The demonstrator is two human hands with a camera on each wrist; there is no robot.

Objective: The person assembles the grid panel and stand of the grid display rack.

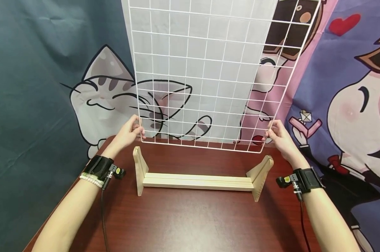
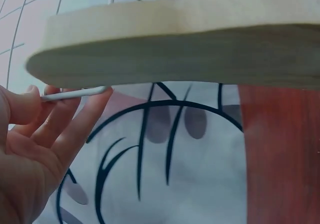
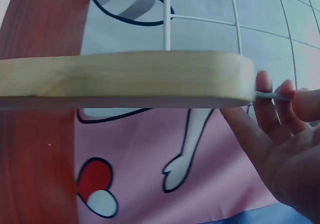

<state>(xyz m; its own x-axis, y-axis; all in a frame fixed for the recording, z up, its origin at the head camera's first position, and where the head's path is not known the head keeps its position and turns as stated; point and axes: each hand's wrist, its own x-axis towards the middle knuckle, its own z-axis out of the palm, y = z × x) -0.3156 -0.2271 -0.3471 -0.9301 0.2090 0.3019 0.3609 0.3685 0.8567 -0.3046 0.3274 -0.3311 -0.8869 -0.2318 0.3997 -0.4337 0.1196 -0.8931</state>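
Note:
A white wire grid panel [image 1: 202, 77] stands upright in front of the far backdrop, its top cut off by the head view. My left hand [image 1: 128, 132] pinches its left side wire near the lower corner; my right hand [image 1: 278, 136] pinches the right side wire at a like height. Nearer to me, a pale wooden stand [image 1: 197, 181] rests on the table, two upright end boards joined by a long crossbar. One end board [image 2: 175, 44] crosses the left wrist view in front of the fingertips. The other end board [image 3: 130, 79] partly hides the fingers in the right wrist view.
The reddish-brown table [image 1: 183, 220] reaches back to a cloth backdrop [image 1: 38, 77] with cartoon cats and figures. Both wrists wear black straps with small cameras, and a cable [image 1: 103, 220] trails from the left one.

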